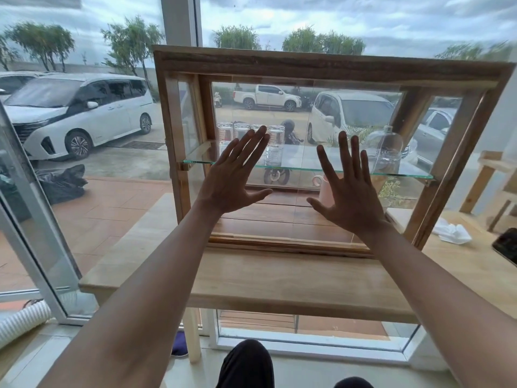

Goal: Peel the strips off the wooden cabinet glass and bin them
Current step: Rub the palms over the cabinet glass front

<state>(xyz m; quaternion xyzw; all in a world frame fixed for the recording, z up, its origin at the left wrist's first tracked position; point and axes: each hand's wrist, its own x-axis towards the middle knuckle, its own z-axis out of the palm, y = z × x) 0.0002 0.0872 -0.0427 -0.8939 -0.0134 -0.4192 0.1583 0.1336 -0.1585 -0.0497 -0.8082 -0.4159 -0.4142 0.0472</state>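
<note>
A wooden cabinet (321, 67) with glass front panes (302, 127) stands on a pale wooden table (279, 278) before a big window. My left hand (233, 177) is raised in front of the left pane, fingers spread and holding nothing. My right hand (349, 189) is held up the same way before the right pane, also spread and free. Whether the palms touch the glass I cannot tell. No strips show clearly on the glass. Inside, a glass shelf (307, 168) carries several clear glasses (275, 144) and a clear bottle (387, 149); a pink mug (324, 189) stands below.
Crumpled white tissue (453, 231) and a dark phone (506, 245) lie on the table at the right. A wooden rack (486, 180) stands at the far right. A white ribbed hose (22, 320) lies on the floor at left. Parked cars and black bags show outside.
</note>
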